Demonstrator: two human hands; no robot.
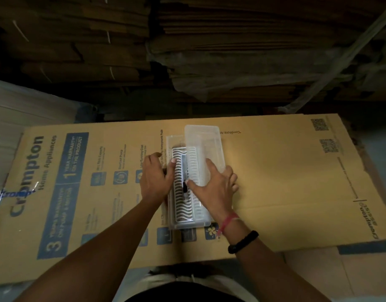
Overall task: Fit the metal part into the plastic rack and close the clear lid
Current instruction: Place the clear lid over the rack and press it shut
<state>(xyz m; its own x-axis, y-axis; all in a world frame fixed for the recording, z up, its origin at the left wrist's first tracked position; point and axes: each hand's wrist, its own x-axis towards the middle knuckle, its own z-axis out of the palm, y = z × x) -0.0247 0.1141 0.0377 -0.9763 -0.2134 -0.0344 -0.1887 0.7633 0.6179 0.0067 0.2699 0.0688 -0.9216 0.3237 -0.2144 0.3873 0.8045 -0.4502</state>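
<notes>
A long white plastic rack (183,205) with wavy slots lies on a flattened cardboard box (285,182). A slim metal part (184,171) with a dark lower end lies lengthwise along the rack's middle. The clear lid (206,144) rests tilted over the rack's right side and far end. My left hand (156,177) grips the rack's left edge, thumb on the slots beside the metal part. My right hand (216,186) lies spread on the lid's near end, thumb touching the rack close to the part's dark end.
The printed cardboard box covers the work surface from left to right. Tall stacks of flattened cartons (231,51) rise behind it. White sheets (24,110) lie at the far left. Open cardboard stretches to the right of the rack.
</notes>
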